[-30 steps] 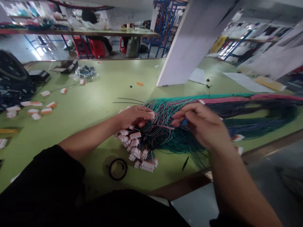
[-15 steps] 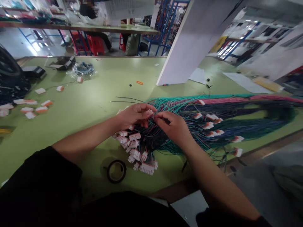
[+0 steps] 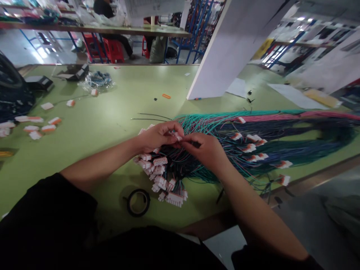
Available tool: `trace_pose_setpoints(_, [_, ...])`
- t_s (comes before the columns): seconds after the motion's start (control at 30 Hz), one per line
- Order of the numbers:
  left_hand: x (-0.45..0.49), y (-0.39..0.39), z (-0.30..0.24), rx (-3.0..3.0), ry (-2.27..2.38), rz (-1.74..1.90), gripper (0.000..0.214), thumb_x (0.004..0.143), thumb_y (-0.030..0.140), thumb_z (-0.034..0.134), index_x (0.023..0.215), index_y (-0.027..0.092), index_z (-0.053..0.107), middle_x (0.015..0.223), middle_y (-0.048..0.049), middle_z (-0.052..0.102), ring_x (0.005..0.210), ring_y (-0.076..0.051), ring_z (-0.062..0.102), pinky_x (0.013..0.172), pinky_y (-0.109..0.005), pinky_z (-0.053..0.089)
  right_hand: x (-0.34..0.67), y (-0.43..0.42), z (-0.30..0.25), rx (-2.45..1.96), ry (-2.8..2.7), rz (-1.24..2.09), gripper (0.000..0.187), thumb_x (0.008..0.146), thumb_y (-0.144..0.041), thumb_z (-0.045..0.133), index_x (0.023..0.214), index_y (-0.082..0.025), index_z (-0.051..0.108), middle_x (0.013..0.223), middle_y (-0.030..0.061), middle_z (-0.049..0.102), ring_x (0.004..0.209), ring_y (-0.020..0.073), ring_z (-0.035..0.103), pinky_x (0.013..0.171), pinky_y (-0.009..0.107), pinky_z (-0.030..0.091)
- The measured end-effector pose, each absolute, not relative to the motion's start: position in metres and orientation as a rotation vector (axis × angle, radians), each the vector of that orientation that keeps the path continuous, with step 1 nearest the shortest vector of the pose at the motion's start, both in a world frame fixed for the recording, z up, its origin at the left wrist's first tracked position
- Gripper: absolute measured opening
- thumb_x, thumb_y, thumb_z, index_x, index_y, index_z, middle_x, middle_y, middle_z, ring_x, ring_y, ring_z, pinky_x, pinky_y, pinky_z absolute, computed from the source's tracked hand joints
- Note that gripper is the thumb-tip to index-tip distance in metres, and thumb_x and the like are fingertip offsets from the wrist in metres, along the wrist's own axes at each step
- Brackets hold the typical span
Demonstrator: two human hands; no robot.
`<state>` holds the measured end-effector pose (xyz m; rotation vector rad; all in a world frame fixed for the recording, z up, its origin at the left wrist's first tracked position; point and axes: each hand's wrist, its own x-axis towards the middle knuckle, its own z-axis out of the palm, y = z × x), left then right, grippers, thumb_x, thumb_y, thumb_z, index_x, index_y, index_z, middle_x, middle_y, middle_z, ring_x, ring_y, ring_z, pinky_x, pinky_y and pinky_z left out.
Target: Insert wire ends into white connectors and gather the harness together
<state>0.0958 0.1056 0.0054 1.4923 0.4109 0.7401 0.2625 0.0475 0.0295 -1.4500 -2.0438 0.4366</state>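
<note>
Between the thumb and fingers of my left hand (image 3: 159, 138) is a small white connector (image 3: 177, 137). My right hand (image 3: 204, 148) is pinched at the connector's right side, where thin wires seem to enter it; the wire in the fingertips is too small to make out clearly. Under both hands spreads a large wire bundle (image 3: 208, 123) with teal, pink and dark strands. Several white connectors (image 3: 160, 182) on wire ends are heaped below my left hand. More white-and-orange connectors (image 3: 249, 148) lie over the wires to the right of my right hand.
A roll of black tape (image 3: 138, 202) lies near the front edge. A white post (image 3: 216, 48) rises from the green table (image 3: 112, 112). Loose connectors (image 3: 33, 129) lie at left, with a plastic bag (image 3: 98, 80) behind. A person (image 3: 104, 11) sits at the far table.
My left thumb has come across the connector, which now lies lower and flatter in the fingers. My right fingertips stay close beside it. The view has shifted slightly.
</note>
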Motion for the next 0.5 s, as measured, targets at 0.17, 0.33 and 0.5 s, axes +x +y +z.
trace_pose_setpoints(0.17, [0.095, 0.106, 0.006, 1.579, 0.442, 0.760, 0.009, 0.070, 0.015, 0.061, 0.074, 0.015, 0.053, 0.072, 0.0028, 0.055, 0.070, -0.007, 0.054, 0.068, -0.022, 0.044, 0.260, 0.046, 0.028, -1.457, -2.087, 0.231, 0.012, 0.069, -0.016, 0.054, 0.070, -0.017, 0.065, 0.068, 0.0024, 0.064, 0.061, 0.0121, 0.052, 0.058, 0.023, 0.036])
trace_pose_setpoints(0.33, [0.095, 0.105, 0.007, 1.486, 0.387, 0.749, 0.011, 0.068, 0.014, 0.063, 0.075, 0.015, 0.054, 0.071, 0.0033, 0.056, 0.069, -0.007, 0.056, 0.069, -0.023, 0.046, 0.262, 0.046, 0.033, -1.417, -2.010, 0.428, 0.008, 0.065, -0.015, 0.052, 0.064, -0.016, 0.059, 0.060, -0.0011, 0.058, 0.054, 0.0087, 0.046, 0.054, 0.021, 0.034])
trace_pose_setpoints(0.5, [0.096, 0.104, 0.006, 1.364, 0.404, 0.732, 0.021, 0.066, 0.020, 0.068, 0.076, 0.015, 0.051, 0.067, 0.0052, 0.056, 0.063, -0.006, 0.059, 0.063, -0.020, 0.047, 0.271, 0.048, 0.038, -1.428, -1.919, 0.603, 0.007, 0.061, -0.016, 0.050, 0.060, -0.017, 0.056, 0.057, -0.0030, 0.054, 0.055, 0.0086, 0.044, 0.055, 0.022, 0.034])
